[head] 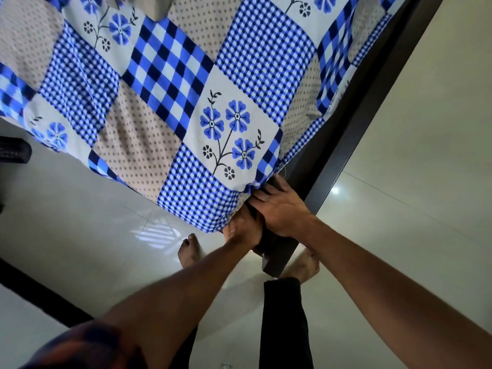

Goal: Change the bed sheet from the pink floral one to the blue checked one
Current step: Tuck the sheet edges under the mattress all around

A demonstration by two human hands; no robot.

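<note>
- Two bare forearms reach out from the person towards the near corner of the bed, above black trouser legs [285,318] and bare feet [189,250] planted on the glossy white tiled floor [87,225].
- The right hand [282,207] lies flat with its fingers straight, pressing on the corner, probably to pin the cloth while it is tucked.
- The left hand [241,231] goes in below the hanging hem. Its fingers are hidden by fabric, so I cannot tell whether they grip anything.
- The blue checked patchwork bed sheet with blue flower squares and dotted beige squares [170,67] is spread over the bed and bunched at this corner.
- The dark wooden bed frame [359,110] runs along the right edge, and the sheet's side hangs loose against it, not yet tucked.
- No pink floral sheet is in view, so the swap looks nearly finished.
</note>
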